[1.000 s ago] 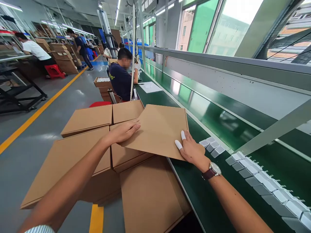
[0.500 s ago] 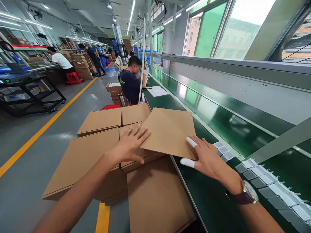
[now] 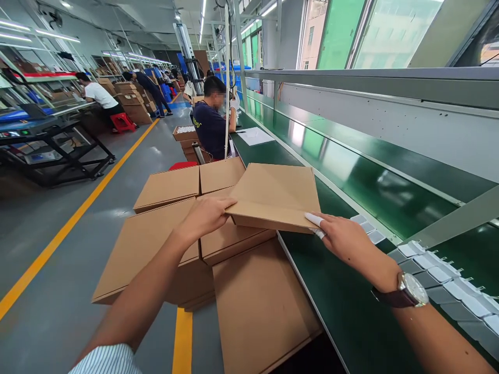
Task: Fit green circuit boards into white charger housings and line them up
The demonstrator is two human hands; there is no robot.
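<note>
A flat brown cardboard box (image 3: 276, 192) lies across the green bench edge and the boxes beside it. Its lid is tilted up slightly along the near edge, with the front wall showing underneath. My left hand (image 3: 210, 214) pinches the lid's near left corner, thumb hidden behind the fingers. At the near right corner, my right hand (image 3: 337, 234) grips the lid edge between thumb and fingers; two of its digits wear white finger covers. Other closed cardboard boxes (image 3: 156, 236) stand stacked to the left, and one more box (image 3: 261, 296) sits below, against the bench.
Grey-white plastic parts (image 3: 448, 283) line the green bench (image 3: 307, 291) at right, beside a slanted metal brace (image 3: 460, 218). A co-worker (image 3: 210, 119) sits ahead near a white sheet (image 3: 255, 136). A black wheeled frame (image 3: 70, 156) stands left of the yellow floor line (image 3: 78, 213).
My hands went from lying spread at the box's near corners to gripping its lid there. The lid's near edge has risen, uncovering the front wall. The view has shifted slightly.
</note>
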